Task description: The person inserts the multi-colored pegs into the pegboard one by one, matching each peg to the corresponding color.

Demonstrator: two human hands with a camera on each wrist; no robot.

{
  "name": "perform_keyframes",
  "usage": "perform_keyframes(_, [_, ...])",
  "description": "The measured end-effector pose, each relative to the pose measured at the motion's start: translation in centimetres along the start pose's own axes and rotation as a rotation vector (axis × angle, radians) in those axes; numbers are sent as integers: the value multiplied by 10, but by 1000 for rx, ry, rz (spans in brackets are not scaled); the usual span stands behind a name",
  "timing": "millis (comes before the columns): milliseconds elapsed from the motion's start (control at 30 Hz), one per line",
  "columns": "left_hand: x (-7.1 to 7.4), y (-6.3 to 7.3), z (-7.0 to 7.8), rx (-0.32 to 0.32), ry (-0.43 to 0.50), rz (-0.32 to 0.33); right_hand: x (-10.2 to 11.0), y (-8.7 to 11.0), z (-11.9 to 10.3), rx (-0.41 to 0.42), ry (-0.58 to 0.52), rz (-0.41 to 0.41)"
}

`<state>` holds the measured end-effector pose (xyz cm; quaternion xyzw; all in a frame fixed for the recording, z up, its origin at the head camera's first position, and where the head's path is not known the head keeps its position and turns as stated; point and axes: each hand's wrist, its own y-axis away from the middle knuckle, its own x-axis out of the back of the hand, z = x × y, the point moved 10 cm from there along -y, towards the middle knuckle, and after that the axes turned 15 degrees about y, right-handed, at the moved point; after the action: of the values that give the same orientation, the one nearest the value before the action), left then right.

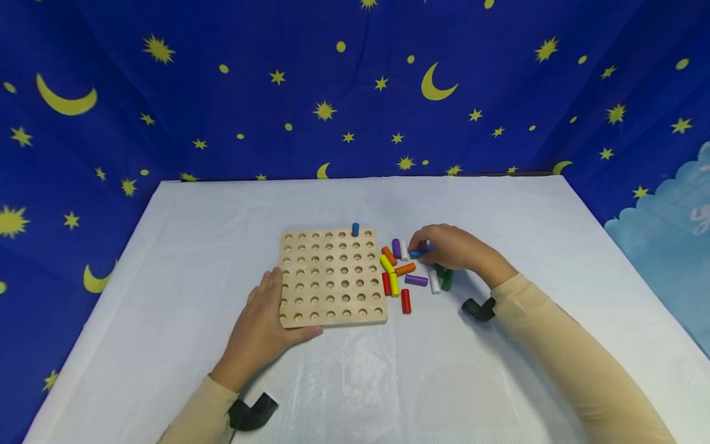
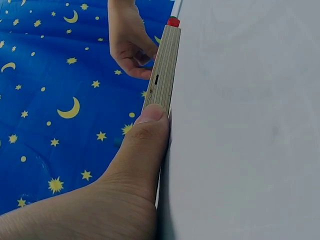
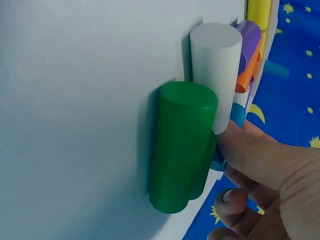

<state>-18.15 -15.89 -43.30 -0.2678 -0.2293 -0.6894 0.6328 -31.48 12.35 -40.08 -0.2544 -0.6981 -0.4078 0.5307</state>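
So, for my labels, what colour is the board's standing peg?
The peg is blue; the head view shows it best.

A person's two arms reach forward in long tan sleeves, wrists bare. The left arm (image 1: 199, 407) comes in from the lower left; its left hand (image 1: 257, 324) lies with the back upward, fingers close together and pointing ahead, and the left thumb (image 2: 142, 137) stretched out straight to the right. The right arm (image 1: 577, 357) slants in from the lower right and reaches farther forward. Its right hand (image 1: 455, 246) points leftward, knuckles up, with the right thumb (image 3: 252, 152) extended toward the fingertips in a pinch and the other fingers (image 3: 234, 202) curled beneath.
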Motion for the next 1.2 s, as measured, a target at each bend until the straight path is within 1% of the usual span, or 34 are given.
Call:
perform_keyframes(67, [0, 0, 0, -2, 3, 1, 1, 0, 2, 4, -38, 17])
perform_keyframes(200, [1, 1, 0, -8, 10, 3, 8, -1, 1, 43, -111, 78])
perform_keyframes(267, [1, 1, 0, -6, 9, 2, 11, -4, 2, 48, -143, 104])
perform_keyframes(433, [2, 1, 1, -6, 11, 2, 18, -15, 3, -3, -226, 149])
perform_keyframes(567, [1, 1, 1, -5, 13, 0, 25, -24, -1, -23, -281, 186])
perform_keyframes(800, [1, 1, 1, -2, 18, 0, 29, -40, -14, -8, -428, 206])
perform_keyframes(867, [1, 1, 1, -1, 18, -1, 29, -44, -17, -15, -459, 210])
perform_keyframes(1000, [1, 1, 2, -3, 13, 0, 30, -52, -21, -42, -496, 224])
perform_keyframes(1200, [2, 1, 2, -4, 12, 0, 28, -61, -25, -62, -521, 243])
